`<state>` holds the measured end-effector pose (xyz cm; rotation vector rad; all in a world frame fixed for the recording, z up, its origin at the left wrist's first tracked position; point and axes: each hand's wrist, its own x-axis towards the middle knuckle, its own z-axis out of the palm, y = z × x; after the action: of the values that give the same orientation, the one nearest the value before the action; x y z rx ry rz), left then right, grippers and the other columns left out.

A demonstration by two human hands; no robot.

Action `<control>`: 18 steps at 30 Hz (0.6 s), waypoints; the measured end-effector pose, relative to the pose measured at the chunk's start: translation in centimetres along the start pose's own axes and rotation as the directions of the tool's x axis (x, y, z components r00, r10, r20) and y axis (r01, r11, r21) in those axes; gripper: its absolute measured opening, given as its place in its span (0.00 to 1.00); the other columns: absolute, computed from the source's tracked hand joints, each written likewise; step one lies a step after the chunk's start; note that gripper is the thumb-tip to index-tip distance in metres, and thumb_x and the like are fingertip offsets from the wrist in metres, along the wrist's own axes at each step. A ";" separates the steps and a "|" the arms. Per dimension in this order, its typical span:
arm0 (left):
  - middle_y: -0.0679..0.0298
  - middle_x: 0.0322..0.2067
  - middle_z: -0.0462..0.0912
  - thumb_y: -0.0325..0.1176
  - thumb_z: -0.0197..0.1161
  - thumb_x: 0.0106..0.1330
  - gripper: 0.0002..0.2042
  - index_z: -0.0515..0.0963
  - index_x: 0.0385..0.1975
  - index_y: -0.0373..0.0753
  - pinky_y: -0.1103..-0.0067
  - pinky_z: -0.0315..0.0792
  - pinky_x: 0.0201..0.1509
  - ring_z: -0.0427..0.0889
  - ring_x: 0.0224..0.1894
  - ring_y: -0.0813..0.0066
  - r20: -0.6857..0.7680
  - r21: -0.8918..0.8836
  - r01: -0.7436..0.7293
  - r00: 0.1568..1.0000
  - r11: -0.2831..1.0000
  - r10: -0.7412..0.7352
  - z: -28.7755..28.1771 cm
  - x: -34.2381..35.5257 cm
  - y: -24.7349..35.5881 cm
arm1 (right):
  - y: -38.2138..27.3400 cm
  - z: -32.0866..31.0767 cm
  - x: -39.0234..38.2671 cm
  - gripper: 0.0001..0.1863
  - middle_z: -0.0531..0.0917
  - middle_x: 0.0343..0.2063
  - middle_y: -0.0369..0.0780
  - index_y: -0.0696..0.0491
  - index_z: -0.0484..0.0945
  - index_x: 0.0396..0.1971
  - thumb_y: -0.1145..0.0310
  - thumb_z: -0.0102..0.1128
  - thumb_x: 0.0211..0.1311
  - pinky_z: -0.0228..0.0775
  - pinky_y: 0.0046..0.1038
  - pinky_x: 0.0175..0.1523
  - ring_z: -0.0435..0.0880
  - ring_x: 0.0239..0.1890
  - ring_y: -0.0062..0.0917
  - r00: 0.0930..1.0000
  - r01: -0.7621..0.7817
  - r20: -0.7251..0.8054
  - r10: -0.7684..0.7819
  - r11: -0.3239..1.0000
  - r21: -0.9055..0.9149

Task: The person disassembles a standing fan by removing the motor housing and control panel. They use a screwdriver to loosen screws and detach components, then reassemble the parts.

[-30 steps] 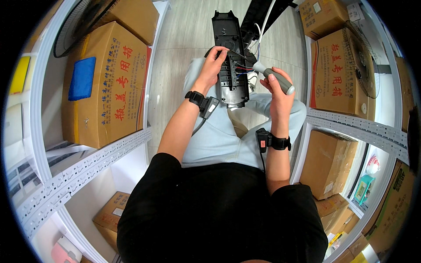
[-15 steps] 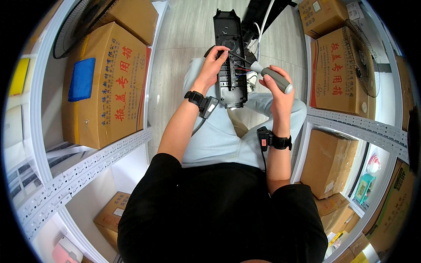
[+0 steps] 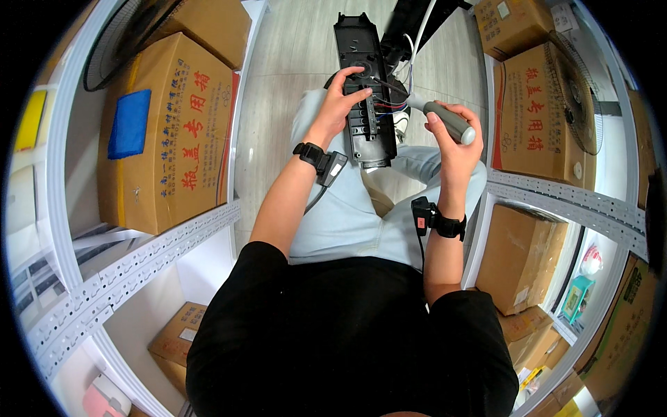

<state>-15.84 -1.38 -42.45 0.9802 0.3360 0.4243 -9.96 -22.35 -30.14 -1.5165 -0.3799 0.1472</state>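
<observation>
Two hands, far in my remote view, right hand [image 3: 456,142] clasping smooth grey screwdriver [image 3: 450,123], left hand [image 3: 340,101], thumb and index parted, over ribbed black plastic housing [image 3: 359,124]

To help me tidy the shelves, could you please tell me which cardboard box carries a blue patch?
It's the big box on the shelf left of the left hand; the patch is on its side, and the other boxes show none.
</observation>
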 end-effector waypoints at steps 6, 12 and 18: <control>0.65 0.54 0.75 0.15 0.69 0.57 0.29 0.73 0.60 0.42 0.77 0.74 0.58 0.75 0.55 0.76 0.013 0.068 -0.088 0.996 0.994 0.088 0.0 0.0 0.0 | -1.8 1.0 0.7 0.15 0.87 0.39 0.36 0.55 0.82 0.39 0.70 0.78 0.54 0.77 0.22 0.47 0.84 0.42 0.19 0.997 0.052 0.070 -0.038 0.976 -0.212; 0.63 0.56 0.75 0.17 0.69 0.58 0.31 0.71 0.64 0.42 0.76 0.71 0.62 0.75 0.58 0.74 0.038 0.152 -0.114 0.993 0.982 0.110 0.0 0.0 0.1 | -2.2 2.3 1.2 0.16 0.87 0.36 0.37 0.54 0.83 0.39 0.67 0.80 0.52 0.78 0.24 0.45 0.85 0.39 0.19 0.985 0.170 0.093 -0.146 0.921 -0.351; 0.63 0.56 0.75 0.17 0.69 0.58 0.31 0.71 0.63 0.42 0.76 0.73 0.61 0.76 0.57 0.74 0.050 0.138 -0.108 0.994 0.985 0.102 -0.1 0.1 0.1 | -2.5 3.1 1.3 0.16 0.88 0.34 0.37 0.54 0.83 0.38 0.67 0.79 0.51 0.78 0.24 0.44 0.86 0.38 0.20 0.983 0.176 0.111 -0.144 0.909 -0.377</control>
<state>-15.84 -1.16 -42.43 1.1465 0.2786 0.4791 -10.08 -19.17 -27.49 -1.8635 -0.6253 0.0015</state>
